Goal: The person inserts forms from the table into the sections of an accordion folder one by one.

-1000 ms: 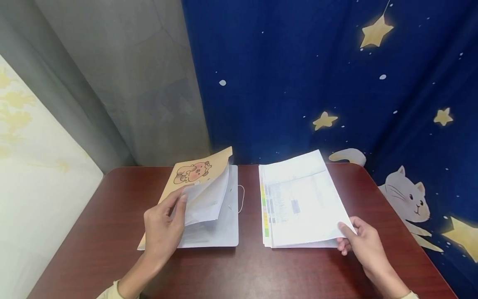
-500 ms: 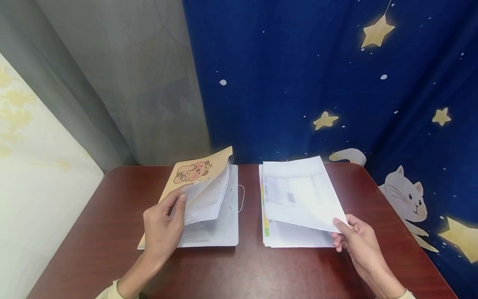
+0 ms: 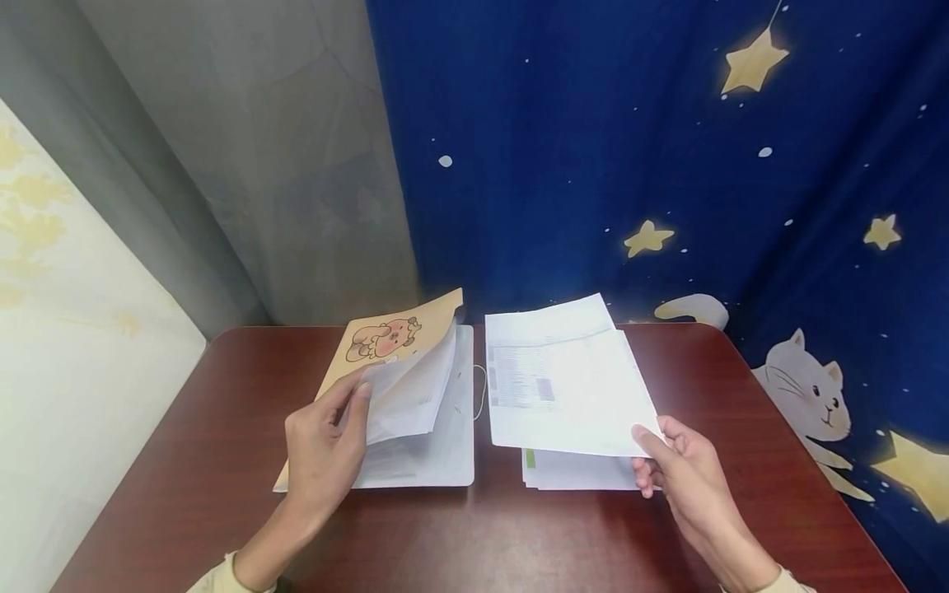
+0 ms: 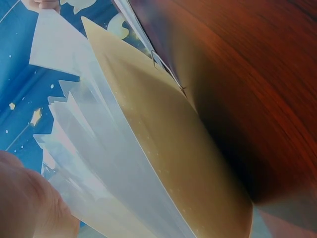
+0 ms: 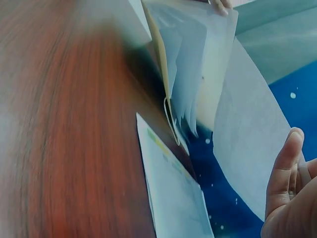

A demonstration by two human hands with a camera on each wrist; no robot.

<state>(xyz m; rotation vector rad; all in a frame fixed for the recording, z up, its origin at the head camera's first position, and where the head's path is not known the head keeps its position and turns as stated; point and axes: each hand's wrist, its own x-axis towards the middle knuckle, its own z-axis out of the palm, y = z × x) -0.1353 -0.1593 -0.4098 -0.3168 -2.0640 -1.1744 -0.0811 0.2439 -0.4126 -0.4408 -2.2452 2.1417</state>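
Observation:
On the left of the table lies a tan display folder with a cartoon animal on its cover. My left hand pinches the raised cover and some clear pockets along their near edge. Below them, the remaining pockets and back cover lie flat. With thumb and fingers, my right hand pinches a printed paper sheet by its near right corner. That sheet is raised and tilted, overlapping a paper stack that has coloured marks along its left edge. In the right wrist view, the sheet stands well above the stack.
A thin elastic loop sticks out from the folder's right side. The dark red wooden table ends at a blue star-patterned curtain and a grey curtain. A pale panel borders the left side.
My right hand has lifted the sheet off the stack and carried it left toward the folder. The left hand keeps the cover and pockets raised in the same place.

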